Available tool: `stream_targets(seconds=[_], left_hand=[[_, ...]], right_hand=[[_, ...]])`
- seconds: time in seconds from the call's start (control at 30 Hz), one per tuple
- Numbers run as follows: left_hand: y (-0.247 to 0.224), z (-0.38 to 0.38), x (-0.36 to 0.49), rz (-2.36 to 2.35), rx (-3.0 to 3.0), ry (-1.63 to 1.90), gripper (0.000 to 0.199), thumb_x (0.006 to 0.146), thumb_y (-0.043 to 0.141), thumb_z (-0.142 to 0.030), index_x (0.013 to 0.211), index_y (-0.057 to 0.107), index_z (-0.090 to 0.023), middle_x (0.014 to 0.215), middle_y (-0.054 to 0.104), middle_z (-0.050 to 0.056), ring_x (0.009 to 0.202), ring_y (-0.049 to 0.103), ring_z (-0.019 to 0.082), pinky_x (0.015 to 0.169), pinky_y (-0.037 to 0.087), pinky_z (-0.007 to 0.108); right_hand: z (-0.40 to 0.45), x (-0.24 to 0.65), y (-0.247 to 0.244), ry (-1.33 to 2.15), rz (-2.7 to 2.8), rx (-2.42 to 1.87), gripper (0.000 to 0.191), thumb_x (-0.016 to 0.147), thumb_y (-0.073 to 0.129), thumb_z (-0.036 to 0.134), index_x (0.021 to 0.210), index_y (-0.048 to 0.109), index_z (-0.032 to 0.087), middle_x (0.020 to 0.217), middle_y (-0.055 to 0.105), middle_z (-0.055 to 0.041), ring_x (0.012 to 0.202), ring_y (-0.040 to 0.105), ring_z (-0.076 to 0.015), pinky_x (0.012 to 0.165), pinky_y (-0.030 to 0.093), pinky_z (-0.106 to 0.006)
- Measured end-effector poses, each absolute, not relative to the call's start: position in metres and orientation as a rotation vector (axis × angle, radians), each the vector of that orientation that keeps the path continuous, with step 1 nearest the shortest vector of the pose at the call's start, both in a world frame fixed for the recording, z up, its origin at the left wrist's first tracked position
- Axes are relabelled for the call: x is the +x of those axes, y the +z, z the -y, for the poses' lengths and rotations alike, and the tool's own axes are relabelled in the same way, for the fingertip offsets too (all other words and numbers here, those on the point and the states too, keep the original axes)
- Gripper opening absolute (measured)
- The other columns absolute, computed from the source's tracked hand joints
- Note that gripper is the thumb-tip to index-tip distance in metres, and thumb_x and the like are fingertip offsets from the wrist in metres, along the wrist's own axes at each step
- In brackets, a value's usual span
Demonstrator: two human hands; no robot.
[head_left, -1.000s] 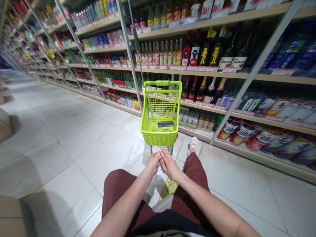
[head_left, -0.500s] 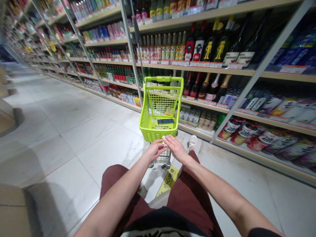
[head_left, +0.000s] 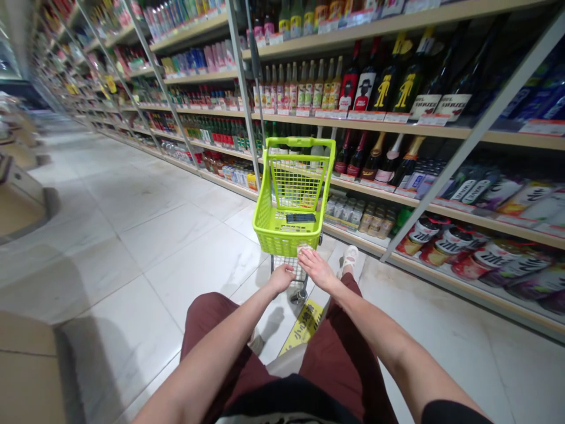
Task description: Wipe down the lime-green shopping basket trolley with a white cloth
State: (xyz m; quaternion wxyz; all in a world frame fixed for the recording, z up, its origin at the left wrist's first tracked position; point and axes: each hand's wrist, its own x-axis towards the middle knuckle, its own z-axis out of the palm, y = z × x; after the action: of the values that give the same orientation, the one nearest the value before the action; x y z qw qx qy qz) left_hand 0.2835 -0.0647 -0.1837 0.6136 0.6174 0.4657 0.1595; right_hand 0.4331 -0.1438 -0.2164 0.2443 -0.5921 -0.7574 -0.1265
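Observation:
A bright green shopping cart basket [head_left: 288, 239] stands in front of me on a thin metal frame. My right hand [head_left: 318, 270] reaches to its lower front edge, fingers stretched and held together over a small white crumpled tissue [head_left: 302, 249]. The tissue appears to touch the basket's front wall. To the left and a little lower, my left hand [head_left: 281, 278] hangs apart from the basket with curled fingers; nothing shows in it. Inside the basket lies a dark phone-like slab [head_left: 301, 218], flat on the bottom.
Shelves of bottles and cans [head_left: 379, 159] rise behind the cart and along the right. A yellow floor sign strip [head_left: 304, 324] runs between my legs. Pale tiled floor [head_left: 176, 253] stretches left, with beige display stands [head_left: 22, 200] at the far left.
My hands, together around the tissue before, have come apart. The right one has carried the tissue against the basket front; the left has dropped slightly. The view has shifted a little left.

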Motion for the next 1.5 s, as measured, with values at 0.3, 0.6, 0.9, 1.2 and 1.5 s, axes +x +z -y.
stream_targets(seconds=[0.3,0.6,0.9,1.2,1.5], left_hand=[[-0.180,0.031,0.262,-1.033,1.854,0.529,0.051,0.056,0.053,0.000,0.104,0.052,-0.016,0.131,0.041,0.013,0.127,0.027,0.024,0.105,0.013,0.035],[-0.183,0.032,0.243,-1.019,2.699,0.149,0.060,0.069,0.042,-0.008,0.128,0.033,-0.012,0.141,0.025,0.015,0.130,0.020,0.027,0.104,0.017,0.047],[-0.174,0.018,0.228,-1.103,2.788,0.131,0.062,0.070,0.040,-0.008,0.131,0.028,-0.009,0.142,0.021,0.015,0.132,0.015,0.027,0.104,0.014,0.050],[-0.171,0.002,0.209,-1.215,2.811,0.111,0.061,0.071,0.039,-0.010,0.132,0.027,-0.009,0.143,0.019,0.015,0.132,0.013,0.027,0.103,0.013,0.052],[-0.173,-0.001,0.193,-1.303,2.900,-0.092,0.062,0.073,0.038,-0.015,0.134,0.023,-0.010,0.145,0.014,0.011,0.133,0.010,0.023,0.105,0.017,0.047]], right_hand=[[0.120,0.411,-0.171,-0.427,1.948,-1.541,0.033,0.090,0.035,0.014,0.118,0.050,0.022,0.128,0.046,-0.0037,0.130,0.019,-0.0167,0.105,0.024,-0.048],[0.121,0.391,-0.209,-0.310,2.110,-1.555,0.030,0.086,0.043,0.012,0.113,0.054,0.021,0.123,0.052,-0.0053,0.128,0.027,-0.0162,0.102,0.031,-0.046],[0.079,0.376,-0.190,-0.371,2.154,-1.589,0.030,0.087,0.039,0.010,0.112,0.054,0.016,0.126,0.049,-0.0079,0.128,0.025,-0.0198,0.104,0.027,-0.048],[0.061,0.346,-0.174,-0.505,2.174,-1.491,0.034,0.087,0.036,0.010,0.117,0.051,0.018,0.131,0.044,-0.0056,0.131,0.018,-0.0194,0.105,0.025,-0.046],[0.060,0.342,-0.213,-0.506,2.364,-1.683,0.023,0.085,0.043,0.013,0.101,0.060,0.012,0.120,0.053,-0.0107,0.123,0.035,-0.0224,0.099,0.035,-0.044]])
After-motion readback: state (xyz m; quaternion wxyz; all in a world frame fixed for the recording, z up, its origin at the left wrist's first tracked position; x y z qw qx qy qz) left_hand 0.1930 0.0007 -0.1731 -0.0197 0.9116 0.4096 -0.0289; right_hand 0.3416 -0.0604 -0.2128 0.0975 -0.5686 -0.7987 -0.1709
